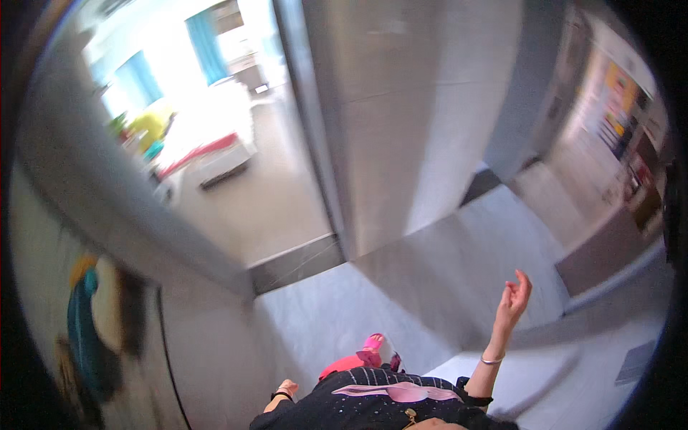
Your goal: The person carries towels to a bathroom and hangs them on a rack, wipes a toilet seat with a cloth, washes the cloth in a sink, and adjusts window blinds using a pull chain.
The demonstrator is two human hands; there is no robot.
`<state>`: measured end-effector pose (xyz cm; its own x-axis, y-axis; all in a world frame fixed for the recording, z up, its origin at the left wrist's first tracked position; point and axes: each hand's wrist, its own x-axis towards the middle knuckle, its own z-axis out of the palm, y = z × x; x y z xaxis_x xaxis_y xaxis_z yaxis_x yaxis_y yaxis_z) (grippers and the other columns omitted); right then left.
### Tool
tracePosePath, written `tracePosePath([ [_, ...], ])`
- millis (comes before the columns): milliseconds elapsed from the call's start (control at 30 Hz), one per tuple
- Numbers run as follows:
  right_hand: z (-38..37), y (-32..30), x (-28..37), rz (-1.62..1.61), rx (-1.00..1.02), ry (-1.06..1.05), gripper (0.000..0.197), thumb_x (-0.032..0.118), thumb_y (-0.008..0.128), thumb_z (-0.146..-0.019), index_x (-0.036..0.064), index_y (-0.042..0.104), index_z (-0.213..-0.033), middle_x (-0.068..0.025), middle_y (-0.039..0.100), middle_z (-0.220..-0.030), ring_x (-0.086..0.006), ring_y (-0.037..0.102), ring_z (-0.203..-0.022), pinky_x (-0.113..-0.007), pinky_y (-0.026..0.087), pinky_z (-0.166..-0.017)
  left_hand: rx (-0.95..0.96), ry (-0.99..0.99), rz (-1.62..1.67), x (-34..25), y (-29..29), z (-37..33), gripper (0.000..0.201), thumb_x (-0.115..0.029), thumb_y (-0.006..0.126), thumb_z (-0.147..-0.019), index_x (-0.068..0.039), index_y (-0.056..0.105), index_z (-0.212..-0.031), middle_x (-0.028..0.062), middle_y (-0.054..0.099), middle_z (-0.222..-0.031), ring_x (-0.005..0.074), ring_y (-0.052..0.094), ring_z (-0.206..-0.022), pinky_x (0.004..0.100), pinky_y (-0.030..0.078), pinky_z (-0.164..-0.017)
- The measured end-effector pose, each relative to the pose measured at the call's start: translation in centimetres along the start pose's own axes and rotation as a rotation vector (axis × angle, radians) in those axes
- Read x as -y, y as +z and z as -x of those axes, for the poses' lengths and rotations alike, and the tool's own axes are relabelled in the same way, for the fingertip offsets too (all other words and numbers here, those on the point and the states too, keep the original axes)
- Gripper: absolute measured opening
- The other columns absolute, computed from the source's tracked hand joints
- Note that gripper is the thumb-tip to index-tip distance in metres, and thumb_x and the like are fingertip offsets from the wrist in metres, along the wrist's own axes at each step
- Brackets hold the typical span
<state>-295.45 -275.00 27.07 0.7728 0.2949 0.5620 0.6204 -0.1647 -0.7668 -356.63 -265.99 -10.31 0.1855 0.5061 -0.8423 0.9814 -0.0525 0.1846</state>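
My right hand [514,299] is raised out to the right above the pale floor, a bangle round its wrist. Its fingers are loosely bent and apart, and nothing is in it. Low at my left side is my left hand [289,388], with a dark band at the wrist. It is small and blurred, so its fingers do not show clearly; no held thing can be seen there. Neither hand touches anything that I can make out. Below me a foot in a pink sandal [372,342] steps on the floor tiles [315,315].
Ahead to the left, a doorway with a dark threshold [297,265] opens on a bright room with a bed [208,136] and blue curtains [207,46]. A grey wall [390,122] stands right of it. Farther right, a passage holds a brown cabinet [605,247]. A blue-and-orange decoration [87,330] hangs at left.
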Motion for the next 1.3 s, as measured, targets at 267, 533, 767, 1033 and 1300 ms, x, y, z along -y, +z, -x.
tracePosePath([
  [267,-9.5,-7.6,-8.3,0.256,-0.348,0.144,0.047,-0.013,0.04,-0.072,0.0051,0.048,-0.114,-0.009,0.046,-0.117,-0.0164,0.055,-0.083,-0.028,0.047,-0.072,-0.521,0.518,-0.046,-37.2,-26.7,-19.0,0.026,-0.015,0.051,-0.069,-0.004,0.062,-0.091,0.0221,0.059,-0.093,0.0377,0.056,-0.09,0.0416,0.046,-0.079],
  [533,-18.4,-14.8,-23.3,0.531,-0.655,0.266,0.044,-0.014,0.039,-0.07,0.0028,0.052,-0.109,-0.0109,0.046,-0.113,-0.0169,0.055,-0.082,-0.026,0.05,-0.067,-0.424,0.9,-0.084,-73.2,-31.1,-27.3,0.027,-0.022,0.045,-0.084,-0.001,0.057,-0.098,0.0177,0.061,-0.086,0.035,0.058,-0.08,0.0381,0.047,-0.068],
  [767,-34.5,-11.2,-30.9,0.214,-0.684,0.361,0.046,-0.017,0.042,-0.069,0.004,0.052,-0.108,-0.0087,0.047,-0.113,-0.0157,0.056,-0.081,-0.024,0.049,-0.067,0.216,0.688,-0.549,-77.5,-29.9,-32.0,0.039,-0.027,0.053,-0.078,-0.007,0.054,-0.111,0.0165,0.059,-0.104,0.0312,0.054,-0.098,0.0389,0.044,-0.082],
  [1033,-58.6,-5.5,-35.2,0.135,-0.497,0.024,0.042,-0.013,0.046,-0.068,0.002,0.053,-0.106,-0.0105,0.049,-0.108,-0.0185,0.054,-0.081,-0.027,0.047,-0.069,0.254,0.53,-0.602,-91.4,-31.6,-37.7,0.036,-0.024,0.051,-0.076,-0.005,0.056,-0.106,0.0183,0.058,-0.103,0.0327,0.054,-0.098,0.0397,0.044,-0.081],
  [1300,-70.2,-10.9,-46.8,0.675,-0.654,0.127,0.037,-0.011,0.048,-0.07,0.0033,0.056,-0.104,-0.0116,0.052,-0.106,-0.0211,0.049,-0.096,-0.027,0.044,-0.07,0.124,0.649,-0.788,-120.6,-36.9,-46.1,0.033,-0.022,0.049,-0.075,-0.003,0.057,-0.101,0.0201,0.058,-0.102,0.0343,0.054,-0.098,0.0406,0.044,-0.08],
])
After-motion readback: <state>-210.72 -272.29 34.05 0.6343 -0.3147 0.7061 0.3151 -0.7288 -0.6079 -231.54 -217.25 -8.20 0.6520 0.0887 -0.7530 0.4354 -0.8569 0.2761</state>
